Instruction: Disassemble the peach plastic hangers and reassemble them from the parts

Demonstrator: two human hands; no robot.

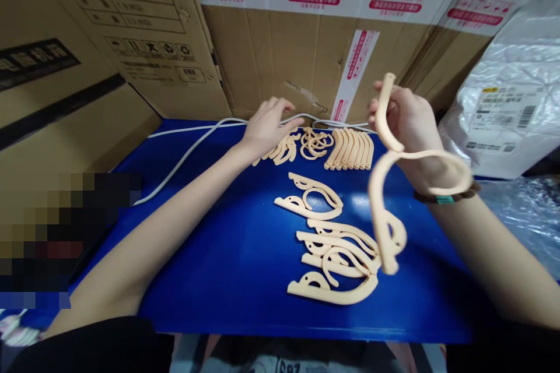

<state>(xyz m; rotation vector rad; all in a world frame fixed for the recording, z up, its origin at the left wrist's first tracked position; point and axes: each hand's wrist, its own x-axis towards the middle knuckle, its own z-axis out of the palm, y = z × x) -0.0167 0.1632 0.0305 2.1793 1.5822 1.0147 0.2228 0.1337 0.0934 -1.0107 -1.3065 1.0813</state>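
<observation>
My right hand point(409, 122) is raised above the blue table point(227, 262) and closed around a cream curved plastic piece point(385, 186), which loops down past my wrist. My left hand point(266, 125) reaches to the far edge, fingers bent down onto a small heap of cream plastic pieces point(284, 148); I cannot see whether it grips one. Beside that heap lie a cluster of ring-shaped pieces point(315, 143) and a neat row of curved pieces point(350, 150). Nearer me, several flat hook-shaped pieces point(336, 256) lie spread on the table.
Large cardboard boxes point(280, 41) stand against the table's far and left sides. A white cable point(188, 151) runs across the back of the table. A white plastic bag point(507, 99) with labels sits at the right, with clear wrap below it.
</observation>
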